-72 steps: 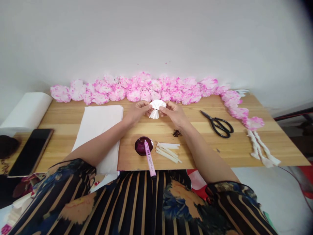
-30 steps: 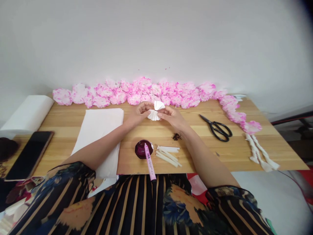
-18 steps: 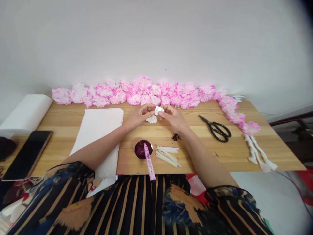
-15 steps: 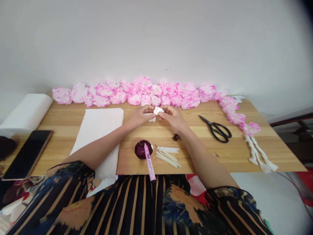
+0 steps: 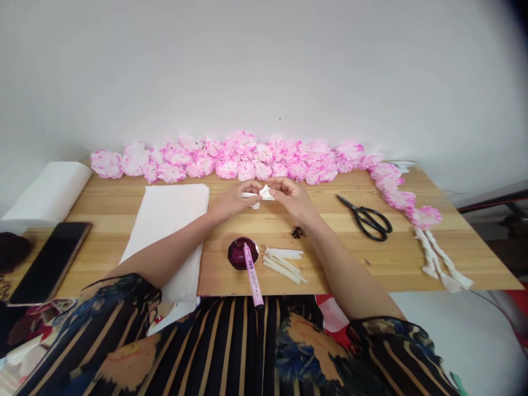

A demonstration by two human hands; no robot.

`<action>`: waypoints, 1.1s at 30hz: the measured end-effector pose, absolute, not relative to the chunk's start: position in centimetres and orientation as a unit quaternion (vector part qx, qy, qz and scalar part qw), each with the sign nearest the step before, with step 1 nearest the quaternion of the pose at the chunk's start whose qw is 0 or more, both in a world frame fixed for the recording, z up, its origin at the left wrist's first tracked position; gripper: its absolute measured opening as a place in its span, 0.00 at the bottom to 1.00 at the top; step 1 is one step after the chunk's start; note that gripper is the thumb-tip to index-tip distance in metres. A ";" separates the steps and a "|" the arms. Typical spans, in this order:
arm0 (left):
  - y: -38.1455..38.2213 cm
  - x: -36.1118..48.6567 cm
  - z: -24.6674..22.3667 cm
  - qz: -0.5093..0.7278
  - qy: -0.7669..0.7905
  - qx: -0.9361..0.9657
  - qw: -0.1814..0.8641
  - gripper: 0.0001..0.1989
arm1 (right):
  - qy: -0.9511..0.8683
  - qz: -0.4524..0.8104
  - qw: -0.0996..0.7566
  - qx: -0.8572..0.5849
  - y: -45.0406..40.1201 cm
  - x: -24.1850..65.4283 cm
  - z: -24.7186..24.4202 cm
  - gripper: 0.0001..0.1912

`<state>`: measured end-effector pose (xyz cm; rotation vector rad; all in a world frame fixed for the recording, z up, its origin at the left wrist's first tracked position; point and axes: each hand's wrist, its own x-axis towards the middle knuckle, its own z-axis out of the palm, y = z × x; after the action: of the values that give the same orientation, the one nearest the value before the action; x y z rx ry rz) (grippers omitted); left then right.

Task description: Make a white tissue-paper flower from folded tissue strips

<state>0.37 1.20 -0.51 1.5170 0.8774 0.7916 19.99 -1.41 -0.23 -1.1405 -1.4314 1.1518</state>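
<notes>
Pale wall (image 5: 264, 66) backs the wooden worktop (image 5: 268, 225). Above its middle, near side of pink-edged flowers (image 5: 243, 146), left hand (image 5: 237, 201) and right hand (image 5: 291, 197) pinch folded white paper (image 5: 267, 193), each grip closed. I'd judge it feather-light, soft, easily torn, best held lightly mid-fold; it looks peaked, partly hidden.

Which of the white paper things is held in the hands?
The small folded piece, pinched by left hand and right hand, unlike the flat stack and the thick bundle, which lie on the table.

Small white paper (image 5: 267, 193), folded and peaked, partly covered, pinched between fingers (image 5: 281, 196)
</notes>
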 end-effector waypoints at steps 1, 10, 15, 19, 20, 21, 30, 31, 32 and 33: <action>1.3 0.3 -0.6 0.343 0.372 0.638 0.580 0.18 | -0.576 0.467 0.481 -0.467 -1.4 20.0 -0.1 0.17; 1.9 0.2 -1.8 0.409 0.302 0.537 0.674 0.26 | -0.546 0.458 0.510 -0.482 -1.5 20.3 0.4 0.18; 1.8 0.3 -1.6 0.404 0.294 0.529 0.685 0.29 | -0.589 0.462 0.475 -0.463 -1.5 20.2 0.4 0.18; 1.9 0.2 -1.9 0.404 0.292 0.537 0.680 0.27 | -0.607 0.444 0.467 -0.465 -1.7 20.0 0.2 0.15; 2.0 0.2 -2.0 0.407 0.292 0.537 0.678 0.27 | -0.609 0.442 0.468 -0.463 -1.8 20.0 0.2 0.14; 2.0 0.2 -2.1 0.410 0.292 0.536 0.677 0.26 | -0.611 0.441 0.469 -0.461 -1.8 20.0 0.2 0.14; 2.1 0.3 -2.0 0.419 0.293 0.527 0.679 0.28 | -0.598 0.447 0.474 -0.466 -1.5 20.3 0.1 0.15; 2.1 0.2 -1.9 0.414 0.293 0.529 0.681 0.28 | -0.601 0.442 0.472 -0.470 -1.5 20.3 0.1 0.16; 2.1 0.2 -1.9 0.407 0.294 0.532 0.682 0.29 | -0.605 0.436 0.469 -0.473 -1.5 20.4 0.2 0.17; 2.0 0.1 -1.9 0.399 0.294 0.538 0.682 0.30 | -0.609 0.436 0.462 -0.475 -1.4 20.4 0.2 0.18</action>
<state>0.11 2.04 -1.88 1.2071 0.6598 0.8958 20.37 -1.43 0.21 -1.1687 -1.4985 1.0714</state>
